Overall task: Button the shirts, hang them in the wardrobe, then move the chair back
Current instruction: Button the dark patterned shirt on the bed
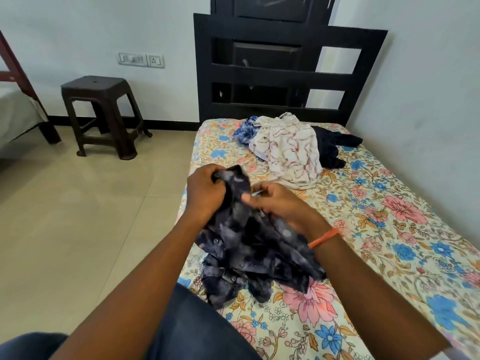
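A dark navy shirt (249, 250) with pale blotches and small buttons lies bunched on the near edge of the floral bed (389, 229). My left hand (205, 193) grips the shirt's upper end, lifted off the bed. My right hand (280, 203), with an orange band at the wrist, pinches the shirt's edge just right of the left hand. Farther back on the bed lie a white shirt with red markings (291, 149), a blue checked shirt (245, 129) and a dark garment (335, 146).
A dark brown plastic stool (104, 113) stands on the tiled floor by the left wall. A black headboard (285, 74) rises behind the bed. Another bed's corner (18, 115) shows at far left. My knees in dark trousers are at the bottom.
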`<state>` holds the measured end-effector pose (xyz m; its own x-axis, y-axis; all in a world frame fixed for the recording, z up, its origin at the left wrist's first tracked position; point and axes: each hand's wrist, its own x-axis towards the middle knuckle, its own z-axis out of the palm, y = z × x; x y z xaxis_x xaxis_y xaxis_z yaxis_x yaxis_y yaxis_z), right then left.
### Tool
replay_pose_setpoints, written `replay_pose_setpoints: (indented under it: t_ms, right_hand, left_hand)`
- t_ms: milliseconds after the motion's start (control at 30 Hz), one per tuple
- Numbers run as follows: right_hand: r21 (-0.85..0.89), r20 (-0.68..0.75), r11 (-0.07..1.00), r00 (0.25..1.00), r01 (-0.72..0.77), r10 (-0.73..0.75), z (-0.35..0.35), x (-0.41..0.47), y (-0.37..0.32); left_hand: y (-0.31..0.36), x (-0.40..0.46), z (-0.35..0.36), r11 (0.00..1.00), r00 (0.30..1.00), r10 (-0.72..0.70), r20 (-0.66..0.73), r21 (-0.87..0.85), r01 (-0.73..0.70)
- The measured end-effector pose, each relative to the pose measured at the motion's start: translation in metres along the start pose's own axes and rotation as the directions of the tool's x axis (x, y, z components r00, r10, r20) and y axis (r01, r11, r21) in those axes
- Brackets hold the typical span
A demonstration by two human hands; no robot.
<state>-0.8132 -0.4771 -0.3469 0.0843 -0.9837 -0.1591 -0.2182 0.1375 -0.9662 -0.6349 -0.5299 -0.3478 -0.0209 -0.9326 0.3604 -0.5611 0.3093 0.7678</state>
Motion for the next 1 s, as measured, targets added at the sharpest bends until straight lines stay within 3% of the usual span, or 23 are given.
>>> replay_pose_setpoints:
  t_ms: [100, 267, 400, 467, 567, 633, 767, 867, 1000]
  right_hand:
    - [-0.030, 0.069, 0.999, 0.997, 0.031, -0.029, 0.027, -0.012, 0.026]
    - [0.092, -0.057, 0.993, 0.996, 0.075, -0.070, 0.062, -0.017, 0.048]
    - [0.454, -0.169, 0.890, 0.975, -0.050, 0.141, 0.072, -0.020, 0.052]
    - [0.576, -0.173, 0.814, 0.961, -0.079, 0.216, 0.073, -0.021, 0.055]
    - [0.594, -0.164, 0.799, 0.958, -0.094, 0.234, 0.076, -0.024, 0.060]
    - [0.597, -0.133, 0.795, 0.964, -0.108, 0.231, 0.084, -0.028, 0.065]
    - [0.617, -0.041, 0.770, 0.971, -0.162, 0.237, 0.108, -0.034, 0.083]
    - [0.694, 0.024, 0.688, 0.961, -0.215, 0.276, 0.120, -0.038, 0.094]
    - [0.705, 0.027, 0.667, 0.949, -0.240, 0.313, 0.123, -0.042, 0.099]
  left_hand:
    - [-0.006, -0.005, -0.004, 0.999, 0.998, -0.038, 0.048, -0.003, 0.038]
    - [-0.008, -0.006, -0.001, 0.992, 0.989, -0.101, 0.104, -0.064, 0.108]
    - [-0.023, -0.014, -0.003, 0.997, 0.997, -0.066, 0.042, -0.046, 0.068]
    - [-0.029, -0.036, -0.012, 0.999, 0.999, 0.036, 0.002, -0.009, -0.036]
    - [-0.044, -0.082, -0.026, 0.980, 0.967, 0.200, 0.159, -0.028, -0.198]
    - [-0.062, -0.113, -0.030, 0.976, 0.940, 0.205, 0.273, 0.018, -0.218]
    - [-0.092, -0.149, -0.039, 0.990, 0.966, 0.062, 0.249, 0.110, -0.092]
    - [-0.099, -0.158, -0.046, 0.969, 0.938, 0.108, 0.328, 0.176, -0.173]
    - [-0.106, -0.166, -0.045, 0.937, 0.914, 0.205, 0.349, 0.199, -0.286]
